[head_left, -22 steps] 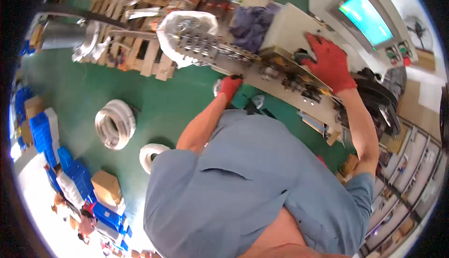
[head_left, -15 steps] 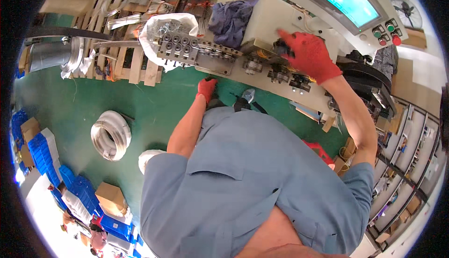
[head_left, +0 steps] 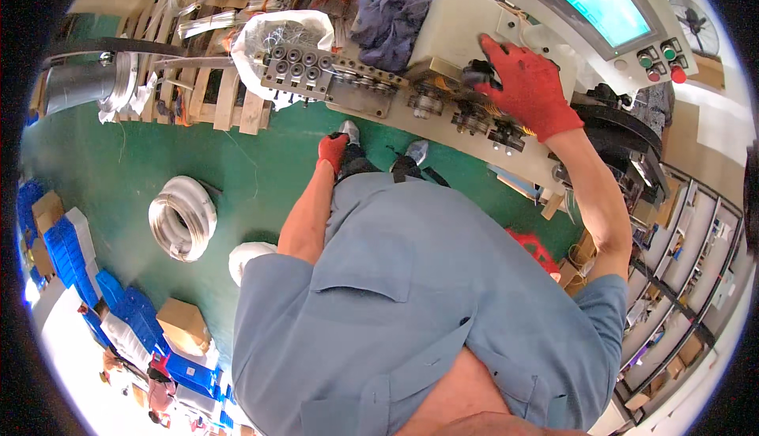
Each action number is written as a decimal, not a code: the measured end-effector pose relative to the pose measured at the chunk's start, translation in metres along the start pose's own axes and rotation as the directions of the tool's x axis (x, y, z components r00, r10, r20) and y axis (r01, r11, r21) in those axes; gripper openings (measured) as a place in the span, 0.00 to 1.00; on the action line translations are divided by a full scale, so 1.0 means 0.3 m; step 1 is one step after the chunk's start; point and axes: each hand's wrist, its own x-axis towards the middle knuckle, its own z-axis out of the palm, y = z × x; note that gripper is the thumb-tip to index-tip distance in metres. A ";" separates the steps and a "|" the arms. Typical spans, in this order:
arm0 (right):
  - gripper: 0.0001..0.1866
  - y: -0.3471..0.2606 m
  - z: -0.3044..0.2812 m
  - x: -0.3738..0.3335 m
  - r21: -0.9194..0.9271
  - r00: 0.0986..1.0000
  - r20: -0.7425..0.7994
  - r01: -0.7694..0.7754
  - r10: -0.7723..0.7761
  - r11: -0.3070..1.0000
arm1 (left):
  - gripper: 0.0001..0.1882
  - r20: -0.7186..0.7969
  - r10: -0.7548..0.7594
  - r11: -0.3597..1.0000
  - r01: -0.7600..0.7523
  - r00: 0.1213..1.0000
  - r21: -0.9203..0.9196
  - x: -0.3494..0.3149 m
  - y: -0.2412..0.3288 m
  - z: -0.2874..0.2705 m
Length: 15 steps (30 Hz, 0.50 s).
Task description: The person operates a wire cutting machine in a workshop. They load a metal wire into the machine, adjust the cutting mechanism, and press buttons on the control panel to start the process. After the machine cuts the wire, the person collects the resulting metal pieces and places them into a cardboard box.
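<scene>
My right hand [head_left: 528, 88], in a red glove, reaches over the bench machine [head_left: 455, 37]. Its index finger stretches up and away from the thumb, and the fingers are apart around a dark knob-like part [head_left: 476, 75]. Whether they touch that part I cannot make out. Below the hand sit several metal rollers [head_left: 471, 120] on the machine's front edge. My left hand [head_left: 333, 149], also gloved in red, hangs low beside my leg, short of the straightening roller block [head_left: 296, 72]. Its fingers look curled, and what they may hold is hidden.
A control panel with a lit screen [head_left: 605, 1] stands at the upper right. Dark blue cloth [head_left: 391, 29] lies on the machine. A white bag of wire [head_left: 285, 29] is by a wooden pallet [head_left: 229, 104]. A wire coil [head_left: 183, 218] rests on the green floor. Shelves [head_left: 688, 278] are at the right.
My right index finger has lifted and spread further from the thumb, near the same dark part. My left hand has moved slightly left, and the view has shifted a little.
</scene>
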 end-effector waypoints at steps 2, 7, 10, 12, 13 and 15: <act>0.37 0.041 0.047 -0.018 -0.086 0.840 -0.384 0.382 -0.385 0.920 | 0.13 0.001 -0.005 0.998 0.005 1.000 0.070 0.000 -0.004 -0.007; 0.40 0.020 0.027 -0.015 -0.050 0.983 -0.009 0.182 -0.183 0.982 | 0.18 0.007 0.005 0.992 -0.005 1.000 0.125 0.006 -0.018 0.003; 0.43 0.008 0.005 -0.014 -0.033 0.993 0.113 -0.030 0.034 0.999 | 0.20 0.007 0.022 0.972 -0.023 1.000 0.235 0.029 -0.049 0.004; 0.40 0.019 0.008 -0.019 -0.012 0.998 -0.015 0.054 -0.055 0.998 | 0.21 0.002 0.054 0.952 -0.052 0.999 0.300 0.063 -0.083 0.011; 0.37 0.029 0.025 -0.025 0.040 0.980 -0.136 0.149 -0.142 0.988 | 0.21 -0.007 0.076 0.947 -0.070 0.997 0.312 0.064 -0.081 0.021; 0.33 0.036 0.030 -0.029 0.005 0.917 -0.263 0.314 -0.301 0.950 | 0.22 -0.028 0.126 0.934 -0.109 0.992 0.339 0.056 -0.067 0.026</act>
